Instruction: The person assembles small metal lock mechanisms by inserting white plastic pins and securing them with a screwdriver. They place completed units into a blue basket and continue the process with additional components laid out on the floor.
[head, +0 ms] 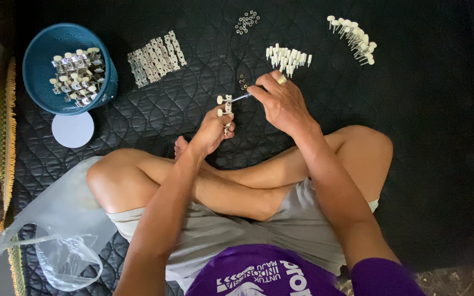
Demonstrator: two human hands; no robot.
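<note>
Basket (39,82) holds finished pieces (a fair heap) — left hand (213,130) pinches a tuner strip (226,105), right hand (283,101) clamps a screwdriver (242,97); plates (156,57) and pegs (288,57) remain.

Purple tee, grey shorts (gold ring)

Both forearms are stretched forward over the crossed legs. The left hand (213,127) is curled shut, fingers pinched, wrist bent slightly inward. The right hand (282,100) is held just beyond it, palm down, fingers closed in a grip, a ring worn on one finger.
</note>
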